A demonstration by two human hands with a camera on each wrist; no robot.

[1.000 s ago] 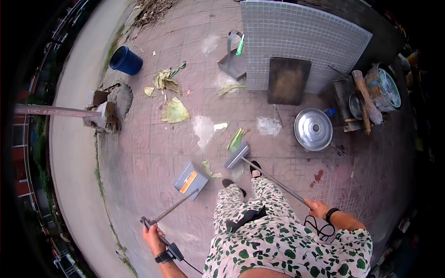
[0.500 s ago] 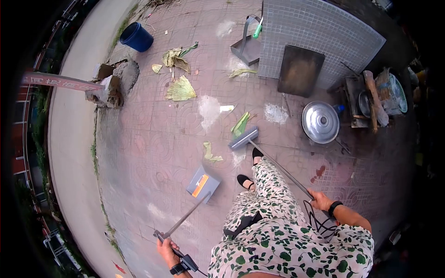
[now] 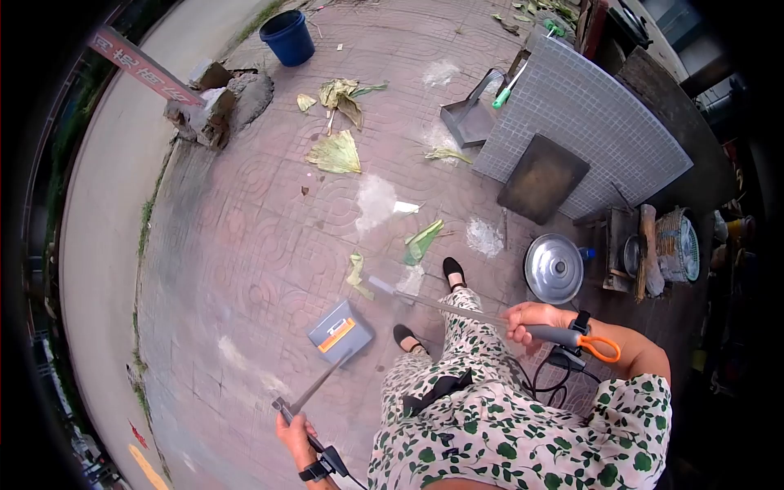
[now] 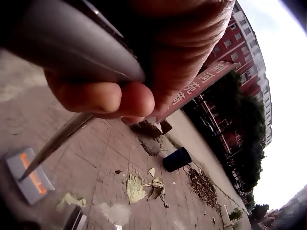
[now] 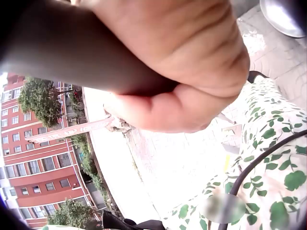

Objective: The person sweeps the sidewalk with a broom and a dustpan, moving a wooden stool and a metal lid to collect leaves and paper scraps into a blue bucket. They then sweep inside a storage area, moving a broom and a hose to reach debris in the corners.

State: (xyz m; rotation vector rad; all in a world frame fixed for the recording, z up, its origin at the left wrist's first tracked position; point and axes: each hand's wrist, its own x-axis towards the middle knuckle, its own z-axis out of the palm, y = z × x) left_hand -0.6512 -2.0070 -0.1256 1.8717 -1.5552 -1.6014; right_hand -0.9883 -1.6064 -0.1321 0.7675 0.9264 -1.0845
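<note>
My left hand (image 3: 296, 437) grips the handle of a dustpan, and the grey pan (image 3: 341, 331) with its orange label rests on the paving. Curled fingers hold that handle in the left wrist view too, with the pan (image 4: 29, 177) at lower left. In my right hand (image 3: 535, 320) is the broom's grey handle (image 3: 555, 335), with an orange loop at its end; the blurred broom head (image 3: 384, 286) lies right of a pale leaf piece (image 3: 356, 276). The right wrist view shows my right hand (image 5: 182, 72) wrapped round the handle. A green leaf (image 3: 423, 242) lies above the broom.
Dried leaves (image 3: 335, 153), white powder patches (image 3: 376, 202) and a blue bucket (image 3: 287, 38) are farther out. A metal scoop (image 3: 469, 118) stands beside a tiled panel (image 3: 584, 114). To the right are a round metal lid (image 3: 554, 268) and baskets (image 3: 678, 245). A post base (image 3: 200, 114) stands left.
The broom head has swung left from the green leaf towards the pale leaf piece, and my right hand has risen with the handle. The head view has turned; my left hand still grips the dustpan handle.
</note>
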